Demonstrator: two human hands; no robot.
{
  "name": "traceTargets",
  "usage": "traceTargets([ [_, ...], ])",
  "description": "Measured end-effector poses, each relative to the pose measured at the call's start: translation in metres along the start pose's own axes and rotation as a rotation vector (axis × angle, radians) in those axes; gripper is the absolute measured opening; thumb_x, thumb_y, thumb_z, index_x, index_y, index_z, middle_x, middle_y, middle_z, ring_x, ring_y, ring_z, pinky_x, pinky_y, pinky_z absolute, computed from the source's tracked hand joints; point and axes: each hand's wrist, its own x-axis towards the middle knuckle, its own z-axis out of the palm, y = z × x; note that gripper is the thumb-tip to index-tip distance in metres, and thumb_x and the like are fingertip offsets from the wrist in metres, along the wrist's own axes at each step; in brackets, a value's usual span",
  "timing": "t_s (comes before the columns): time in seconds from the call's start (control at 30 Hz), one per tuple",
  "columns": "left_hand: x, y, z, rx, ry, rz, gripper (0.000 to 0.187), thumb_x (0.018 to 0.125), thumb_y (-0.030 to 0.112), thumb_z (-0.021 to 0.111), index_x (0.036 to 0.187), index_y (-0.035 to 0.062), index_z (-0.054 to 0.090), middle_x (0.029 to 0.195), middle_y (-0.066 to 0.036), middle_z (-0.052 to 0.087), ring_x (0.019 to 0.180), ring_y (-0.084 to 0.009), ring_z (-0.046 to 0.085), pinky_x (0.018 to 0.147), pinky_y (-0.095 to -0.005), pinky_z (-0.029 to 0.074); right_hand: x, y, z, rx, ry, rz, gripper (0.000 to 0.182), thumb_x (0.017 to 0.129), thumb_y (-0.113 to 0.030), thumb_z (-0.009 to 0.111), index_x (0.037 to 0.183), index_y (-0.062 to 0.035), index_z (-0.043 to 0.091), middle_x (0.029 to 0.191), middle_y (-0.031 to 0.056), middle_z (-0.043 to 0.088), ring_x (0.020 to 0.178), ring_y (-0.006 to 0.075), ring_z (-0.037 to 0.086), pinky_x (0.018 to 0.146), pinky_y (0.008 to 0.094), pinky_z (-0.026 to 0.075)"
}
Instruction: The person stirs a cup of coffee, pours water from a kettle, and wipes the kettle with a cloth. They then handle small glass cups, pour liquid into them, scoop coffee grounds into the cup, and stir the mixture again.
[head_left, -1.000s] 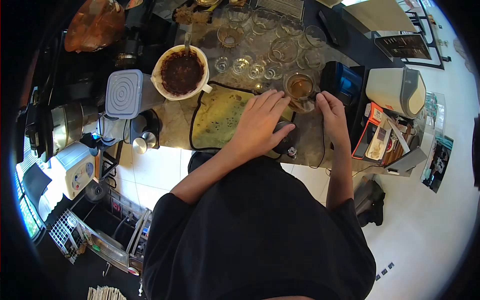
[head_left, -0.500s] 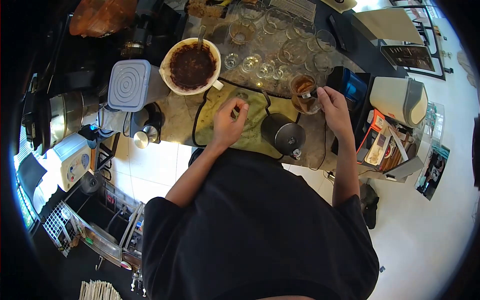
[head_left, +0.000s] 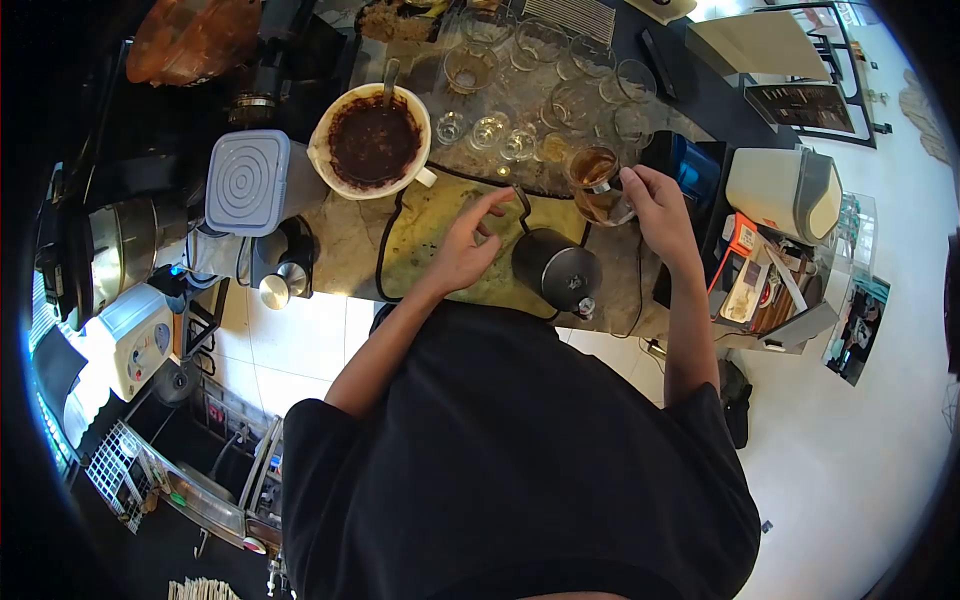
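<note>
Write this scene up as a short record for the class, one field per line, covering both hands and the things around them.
Left hand: holds nothing, fingers apart, above the cloth
Right hand: holds the mug at its handle side
Mug contents: brown; whether lifted, cannot tell
Kettle: black, between the hands, touched by neither
Bowl: white, dark contents, spoon in it
Glasses: several, beyond the cloth
Tub: lidded, left of the bowl
</note>
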Motion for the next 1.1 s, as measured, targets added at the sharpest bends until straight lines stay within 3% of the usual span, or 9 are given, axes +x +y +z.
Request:
traceTargets([
  [0.37,0.001,-0.003,0.001,0.018,-0.108,-0.007,0.052,0.079,-0.002,0.052,0.13,0.0052,0.056,0.125,-0.006,0.06,0.111,-0.0176,0.056,0.084,-0.0301,0.046,-0.001,0.005,-0.005,-0.009,-0.019,0.012,0.038,0.102,-0.028,0.051,0.073,-0.0038,0.048,0.066,-0.0048,0.039,0.063,0.0055,0.034,0.057,0.0245,0.029],
  [0.53,0.002,-0.007,0.002,-0.059,-0.106,-0.041,0.051,0.079,-0.001,0.052,0.13,0.005,0.056,0.124,-0.005,0.061,0.112,-0.0165,0.056,0.085,-0.0302,0.045,-0.009,0.02,-0.011,0.279,-0.063,0.102,0.034,0.101,-0.026,0.051,0.073,-0.0072,0.048,0.068,-0.0037,0.041,0.068,0.0076,0.038,0.066,0.0245,0.031],
  [0.8,0.0,-0.012,0.002,-0.042,-0.124,0.002,0.054,0.078,0.002,0.052,0.131,0.0064,0.057,0.126,-0.005,0.063,0.11,-0.0168,0.058,0.082,-0.0294,0.046,-0.02,0.041,-0.007,0.466,-0.034,0.08,0.033,0.1,-0.026,0.052,0.074,-0.0081,0.046,0.07,-0.003,0.04,0.072,0.0098,0.038,0.072,0.0251,0.031],
  [0.9,0.0,-0.013,-0.001,-0.01,-0.112,-0.023,0.049,0.08,0.001,0.054,0.129,0.0034,0.057,0.121,-0.007,0.064,0.111,-0.0171,0.058,0.087,-0.0288,0.046,-0.021,0.039,-0.01,0.466,-0.039,0.053,0.034,0.1,-0.028,0.051,0.073,-0.0077,0.045,0.07,-0.0034,0.04,0.072,0.0088,0.038,0.073,0.0246,0.031],
  [1.1,0.007,-0.031,-0.009,-0.063,-0.149,-0.06,0.042,0.086,0.002,0.045,0.126,0.001,0.058,0.12,-0.01,0.065,0.111,-0.0178,0.059,0.097,-0.0314,0.043,-0.018,0.012,-0.012,0.33,-0.085,-0.011,0.034,0.101,-0.026,0.051,0.074,-0.0071,0.045,0.069,-0.0042,0.039,0.068,0.0066,0.036,0.066,0.0238,0.03],
])
